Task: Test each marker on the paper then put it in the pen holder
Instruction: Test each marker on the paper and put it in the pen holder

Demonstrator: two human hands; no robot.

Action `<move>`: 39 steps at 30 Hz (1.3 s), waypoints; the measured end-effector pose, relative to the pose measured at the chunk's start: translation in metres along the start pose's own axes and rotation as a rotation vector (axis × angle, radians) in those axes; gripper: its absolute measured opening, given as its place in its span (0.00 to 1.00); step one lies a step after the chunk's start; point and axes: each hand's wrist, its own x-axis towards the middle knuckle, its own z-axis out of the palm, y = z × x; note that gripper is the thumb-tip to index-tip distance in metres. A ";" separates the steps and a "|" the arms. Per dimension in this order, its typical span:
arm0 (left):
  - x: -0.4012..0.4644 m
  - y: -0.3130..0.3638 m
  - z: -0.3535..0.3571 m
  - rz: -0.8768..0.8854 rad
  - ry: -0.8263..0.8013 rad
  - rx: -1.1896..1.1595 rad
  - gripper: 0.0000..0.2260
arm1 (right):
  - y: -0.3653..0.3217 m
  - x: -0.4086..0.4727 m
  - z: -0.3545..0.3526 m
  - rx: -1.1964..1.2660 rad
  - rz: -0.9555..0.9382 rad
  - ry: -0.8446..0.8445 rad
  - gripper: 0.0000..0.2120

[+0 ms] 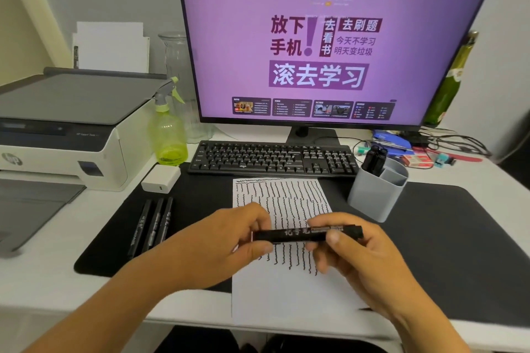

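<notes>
A black marker (pixel 298 233) with white lettering lies level in the air above the paper (pixel 289 289). My left hand (pixel 226 243) pinches its left end and my right hand (pixel 355 255) grips its right part. The white paper is covered with rows of black wavy test lines. Three more black markers (pixel 152 223) lie side by side on the black desk mat (pixel 447 238), left of the paper. The grey pen holder (pixel 378 189) stands at the paper's upper right with several black markers (pixel 374 160) in its left compartment.
A black keyboard (pixel 272 159) and a monitor (pixel 329 37) stand behind the paper. A printer (pixel 66 129), a green spray bottle (pixel 169 135) and a small white charger (pixel 160 178) sit at the left. A green glass bottle (pixel 450 83), cables and small stationery lie at the back right.
</notes>
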 end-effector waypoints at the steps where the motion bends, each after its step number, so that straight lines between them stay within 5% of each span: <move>1: -0.001 0.004 0.005 0.006 -0.030 -0.003 0.09 | 0.006 -0.001 0.003 0.030 -0.025 0.005 0.17; 11: -0.016 0.047 0.027 0.010 -0.109 0.037 0.19 | 0.016 -0.014 0.014 -0.029 -0.156 -0.178 0.08; 16: -0.047 0.018 -0.028 -0.272 -0.300 -0.216 0.16 | -0.031 -0.031 -0.066 0.084 -0.315 0.208 0.12; 20: -0.027 -0.019 -0.017 -0.451 -0.128 0.135 0.12 | -0.029 -0.015 -0.069 -0.318 -0.121 0.255 0.10; 23: -0.008 -0.038 0.008 -0.426 0.086 0.436 0.18 | -0.003 -0.003 -0.050 -0.430 -0.061 0.314 0.05; 28: -0.009 -0.066 0.038 -0.263 0.168 0.529 0.23 | 0.038 0.000 -0.035 -0.514 0.073 0.453 0.13; 39: -0.021 -0.077 0.051 -0.153 0.295 0.510 0.22 | 0.053 -0.002 -0.032 -0.568 0.099 0.518 0.12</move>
